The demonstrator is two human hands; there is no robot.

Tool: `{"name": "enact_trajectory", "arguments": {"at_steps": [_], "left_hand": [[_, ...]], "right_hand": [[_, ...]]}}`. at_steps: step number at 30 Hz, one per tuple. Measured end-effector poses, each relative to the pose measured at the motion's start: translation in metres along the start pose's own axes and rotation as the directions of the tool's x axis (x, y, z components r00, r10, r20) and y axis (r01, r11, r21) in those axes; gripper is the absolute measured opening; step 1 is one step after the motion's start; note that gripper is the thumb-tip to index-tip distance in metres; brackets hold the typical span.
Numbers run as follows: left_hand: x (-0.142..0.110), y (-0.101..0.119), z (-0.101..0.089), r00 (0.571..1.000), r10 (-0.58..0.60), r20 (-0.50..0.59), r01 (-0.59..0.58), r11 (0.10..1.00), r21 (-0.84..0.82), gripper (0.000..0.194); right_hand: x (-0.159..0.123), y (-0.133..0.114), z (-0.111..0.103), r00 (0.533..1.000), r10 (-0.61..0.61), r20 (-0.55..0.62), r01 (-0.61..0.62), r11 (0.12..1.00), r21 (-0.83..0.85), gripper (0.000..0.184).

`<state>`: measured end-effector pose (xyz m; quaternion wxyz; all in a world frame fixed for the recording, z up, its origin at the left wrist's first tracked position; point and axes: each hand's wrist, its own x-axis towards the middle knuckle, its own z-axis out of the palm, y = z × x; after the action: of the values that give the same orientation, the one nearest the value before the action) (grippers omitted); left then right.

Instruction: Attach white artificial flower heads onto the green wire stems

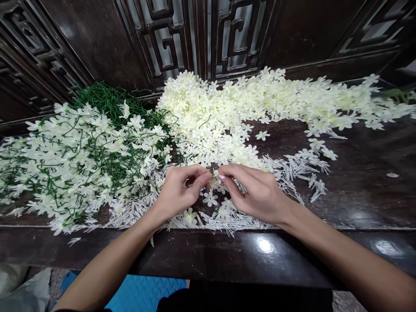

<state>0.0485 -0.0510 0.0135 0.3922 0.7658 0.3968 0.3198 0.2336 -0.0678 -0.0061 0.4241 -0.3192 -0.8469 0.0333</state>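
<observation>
Head view: dark glossy table [357, 190] before carved lattice wooden panels [195, 39].

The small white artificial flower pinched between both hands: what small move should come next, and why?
Probably press the small white artificial flower together: left hand and right hand meet fingertip to fingertip on it, above loose white plastic stamens.

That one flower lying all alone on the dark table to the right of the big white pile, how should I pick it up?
Pinch the lone flower at its petal edges with fingertips, coming straight down from above. It appears to lie flat on the dark table, and bare wood shows all round it, so probably no neighbours get in the way. Its underside is hidden.
</observation>
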Motion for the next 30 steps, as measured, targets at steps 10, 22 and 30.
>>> {"name": "enact_trajectory", "arguments": {"at_steps": [10,22,30], "left_hand": [[-0.002,-0.002,0.006,0.999,-0.035,-0.033,0.032,0.995,-0.092,0.018],[-0.001,0.002,0.000,0.993,-0.092,0.074,0.108,0.962,-0.249,0.018],[-0.002,-0.001,0.006,0.992,-0.115,0.049,0.124,0.946,-0.299,0.017]], "right_hand": [[-0.001,-0.005,0.005,0.998,0.000,-0.064,-0.002,1.000,-0.029,0.017],[0.000,0.001,-0.006,0.996,0.092,0.011,-0.093,0.994,0.066,0.021],[0.002,-0.002,-0.001,1.000,0.003,-0.024,-0.002,1.000,0.005,0.024]]}}
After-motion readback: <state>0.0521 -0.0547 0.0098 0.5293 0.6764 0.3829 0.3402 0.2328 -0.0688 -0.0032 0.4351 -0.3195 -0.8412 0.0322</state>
